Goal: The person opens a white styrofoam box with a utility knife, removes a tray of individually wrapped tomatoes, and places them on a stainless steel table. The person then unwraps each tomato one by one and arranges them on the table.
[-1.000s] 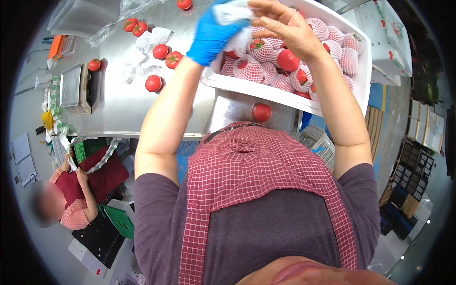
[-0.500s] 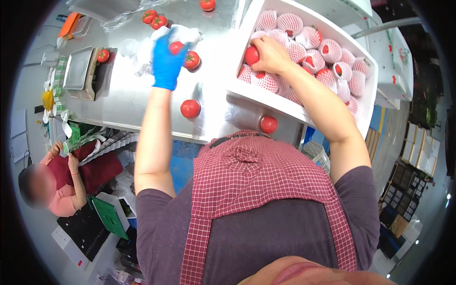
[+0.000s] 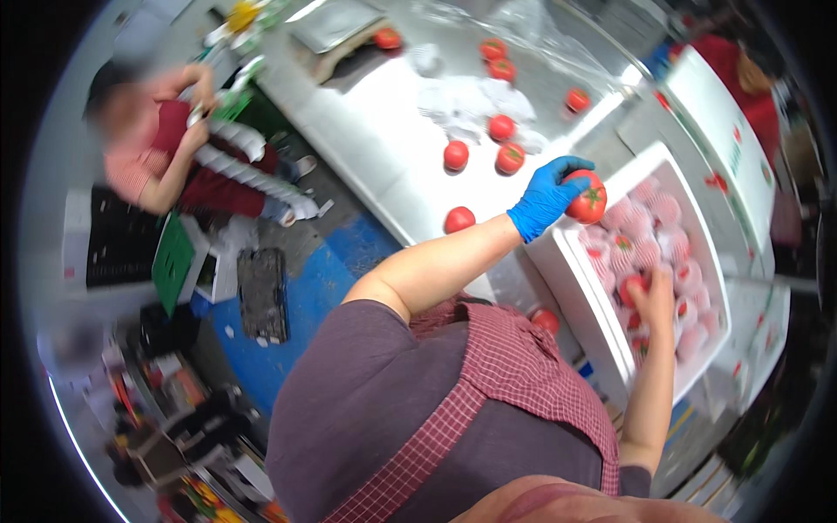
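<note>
My left hand [image 3: 549,196], in a blue glove, is closed around a red tomato [image 3: 588,199] with a green top. It holds this tomato above the near-left wall of a white foam box [image 3: 595,301]. Bare and reaching into the box, my right hand [image 3: 656,301] has its fingers closed on another red tomato [image 3: 633,288]. Around it lie several tomatoes wrapped in pink foam nets [image 3: 646,253]. On the steel table, loose tomatoes such as a round red one [image 3: 510,158] sit beside a pile of white foam nets [image 3: 466,102].
A scale [image 3: 336,30] stands at the table's far left, and clear plastic film [image 3: 523,26] lies at the back. One tomato [image 3: 545,320] rests close to my apron. Another white box [image 3: 728,144] is beyond mine. Off to the left, a person [image 3: 166,144] handles white strips.
My left hand has moved from the table's loose tomatoes over to the box, now carrying a tomato. The view has swung left. My right hand stays inside the box with a tomato.
</note>
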A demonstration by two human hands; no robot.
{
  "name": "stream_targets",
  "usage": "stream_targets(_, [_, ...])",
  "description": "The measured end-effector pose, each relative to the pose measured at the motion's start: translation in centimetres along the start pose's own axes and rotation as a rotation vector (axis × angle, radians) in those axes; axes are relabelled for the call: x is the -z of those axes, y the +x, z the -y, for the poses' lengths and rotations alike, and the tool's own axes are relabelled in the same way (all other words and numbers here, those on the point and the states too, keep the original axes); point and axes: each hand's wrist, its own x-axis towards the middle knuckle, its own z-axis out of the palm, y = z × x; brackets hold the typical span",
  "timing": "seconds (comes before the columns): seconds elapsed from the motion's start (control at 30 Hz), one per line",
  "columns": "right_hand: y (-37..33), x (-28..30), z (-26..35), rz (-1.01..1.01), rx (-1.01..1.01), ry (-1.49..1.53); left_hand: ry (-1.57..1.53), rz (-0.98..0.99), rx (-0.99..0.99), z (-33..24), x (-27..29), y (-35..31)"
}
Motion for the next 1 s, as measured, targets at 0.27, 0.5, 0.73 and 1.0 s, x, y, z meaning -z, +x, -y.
stream_targets(0.27, [0.7,-0.2,-2.1,-0.050,0.125,0.176,-0.406,-0.720,0.517,3.6,17.1,-2.2])
stream_targets(0.5, [6.3,6.0,12.3,0.091,0.175,0.860,-0.179,-0.348,0.481,2.5,16.2,-3.6])
stream_targets(0.73, [9.1,-2.6,25.3,0.513,0.831,0.653,-0.513,-0.211,0.294,0.4,11.7,-8.7])
stream_targets(1.0, [10.1,-5.3,25.3,0.585,0.768,0.437,-0.360,-0.495,0.731,6.7,21.2,-14.6])
